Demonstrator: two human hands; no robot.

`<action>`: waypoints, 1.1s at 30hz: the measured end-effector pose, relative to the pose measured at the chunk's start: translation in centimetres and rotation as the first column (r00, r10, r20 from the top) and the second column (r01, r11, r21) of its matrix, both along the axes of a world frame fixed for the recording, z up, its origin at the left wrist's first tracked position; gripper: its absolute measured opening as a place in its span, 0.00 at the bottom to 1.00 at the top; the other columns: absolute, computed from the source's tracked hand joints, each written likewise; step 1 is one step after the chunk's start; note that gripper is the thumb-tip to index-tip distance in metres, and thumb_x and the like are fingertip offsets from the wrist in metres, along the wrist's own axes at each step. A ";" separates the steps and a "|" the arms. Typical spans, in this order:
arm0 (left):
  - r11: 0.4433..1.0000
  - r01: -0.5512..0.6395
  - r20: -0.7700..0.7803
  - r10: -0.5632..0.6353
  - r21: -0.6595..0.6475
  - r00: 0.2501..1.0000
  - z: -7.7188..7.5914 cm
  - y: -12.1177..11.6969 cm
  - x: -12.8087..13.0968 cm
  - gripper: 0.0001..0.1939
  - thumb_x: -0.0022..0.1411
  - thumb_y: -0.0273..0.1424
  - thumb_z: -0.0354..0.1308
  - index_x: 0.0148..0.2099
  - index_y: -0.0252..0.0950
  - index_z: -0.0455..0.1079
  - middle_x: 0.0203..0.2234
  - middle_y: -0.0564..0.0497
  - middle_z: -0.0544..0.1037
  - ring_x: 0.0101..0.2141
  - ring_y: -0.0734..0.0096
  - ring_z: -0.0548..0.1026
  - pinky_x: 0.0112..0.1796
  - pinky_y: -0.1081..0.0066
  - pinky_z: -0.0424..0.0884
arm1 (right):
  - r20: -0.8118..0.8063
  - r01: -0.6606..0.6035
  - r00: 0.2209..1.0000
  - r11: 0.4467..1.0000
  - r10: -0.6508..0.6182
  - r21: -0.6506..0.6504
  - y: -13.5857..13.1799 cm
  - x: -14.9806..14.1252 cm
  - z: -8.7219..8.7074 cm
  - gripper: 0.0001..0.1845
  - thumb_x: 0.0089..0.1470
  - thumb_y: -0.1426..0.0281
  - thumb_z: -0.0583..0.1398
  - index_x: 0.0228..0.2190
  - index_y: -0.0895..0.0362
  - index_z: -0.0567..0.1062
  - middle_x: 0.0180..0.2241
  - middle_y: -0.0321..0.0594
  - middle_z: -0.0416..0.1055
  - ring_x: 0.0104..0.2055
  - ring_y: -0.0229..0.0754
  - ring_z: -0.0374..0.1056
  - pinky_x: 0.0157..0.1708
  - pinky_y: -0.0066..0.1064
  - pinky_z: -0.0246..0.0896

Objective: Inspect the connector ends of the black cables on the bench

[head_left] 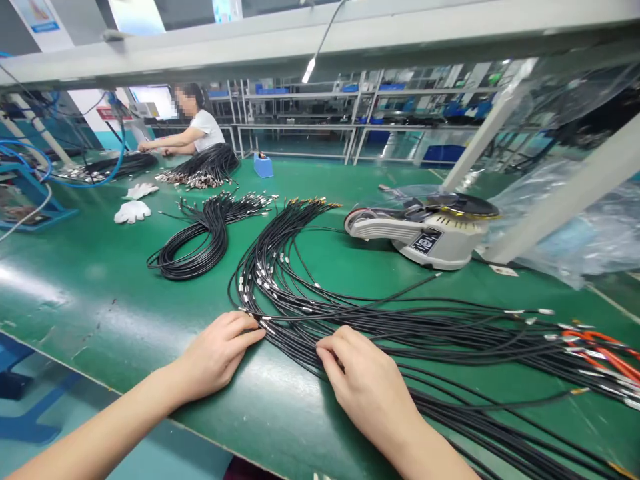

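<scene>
A large bundle of thin black cables with small metal ends lies spread across the green bench. My left hand rests flat at the bundle's near left edge, fingers stretched out and touching the nearest cables. My right hand lies on the bundle, its fingers curled and pinched on a few black cables. Some cable ends at the right carry orange sleeves.
A second black cable coil lies further back left, beside white gloves. A grey tape dispenser machine stands at the back right, with plastic sheeting beyond. A co-worker sits at the far left behind another cable pile.
</scene>
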State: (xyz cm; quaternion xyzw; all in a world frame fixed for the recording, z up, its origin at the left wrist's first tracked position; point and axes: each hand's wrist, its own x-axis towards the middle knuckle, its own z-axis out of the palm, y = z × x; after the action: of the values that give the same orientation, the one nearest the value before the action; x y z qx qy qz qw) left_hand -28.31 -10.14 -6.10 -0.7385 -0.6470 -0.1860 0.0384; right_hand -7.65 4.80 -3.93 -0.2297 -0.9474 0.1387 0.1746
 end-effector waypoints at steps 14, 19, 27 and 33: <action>0.994 -0.093 0.074 0.088 0.063 0.993 0.5 1.3 -0.2 0.16 0.63 0.22 0.44 0.51 0.34 0.62 0.48 0.43 0.67 0.45 0.66 0.66 0.45 0.63 0.67 | 0.145 -0.114 0.983 0.993 0.109 0.026 -0.3 -2.1 0.8 0.07 0.52 0.73 0.54 0.29 0.56 0.73 0.30 0.39 0.68 0.33 0.41 0.65 0.33 0.31 0.58; 0.991 -0.024 0.065 0.016 0.133 0.998 1.0 1.9 -0.5 0.13 0.62 0.24 0.46 0.47 0.36 0.65 0.38 0.46 0.72 0.39 0.68 0.68 0.38 0.67 0.68 | 0.079 0.011 0.997 0.988 0.001 -0.152 0.0 -2.8 0.8 0.10 0.51 0.72 0.53 0.24 0.56 0.72 0.29 0.38 0.69 0.32 0.40 0.66 0.30 0.29 0.58; 0.987 0.039 -0.103 -0.022 0.157 0.994 0.4 2.6 -0.4 0.11 0.61 0.23 0.48 0.43 0.34 0.69 0.32 0.46 0.71 0.35 0.67 0.66 0.37 0.66 0.67 | 0.045 0.109 0.994 0.961 -0.101 -0.254 0.5 -3.2 0.7 0.09 0.50 0.71 0.53 0.21 0.55 0.70 0.27 0.36 0.69 0.30 0.39 0.65 0.28 0.29 0.57; 0.997 0.066 -0.096 -0.062 0.045 0.993 1.2 2.9 -0.1 0.11 0.63 0.26 0.46 0.40 0.35 0.70 0.32 0.46 0.71 0.36 0.67 0.65 0.38 0.66 0.66 | -0.063 -0.003 0.998 1.000 0.001 -0.027 0.6 -2.8 -0.5 0.08 0.53 0.74 0.53 0.31 0.55 0.71 0.31 0.39 0.68 0.36 0.40 0.64 0.35 0.31 0.59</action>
State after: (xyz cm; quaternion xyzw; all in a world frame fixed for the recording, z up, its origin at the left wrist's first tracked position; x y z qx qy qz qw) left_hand -28.43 -7.27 -4.93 -0.7657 -0.6157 -0.1678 0.0807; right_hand -10.44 5.35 -4.41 -0.2266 -0.9397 0.1591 0.2009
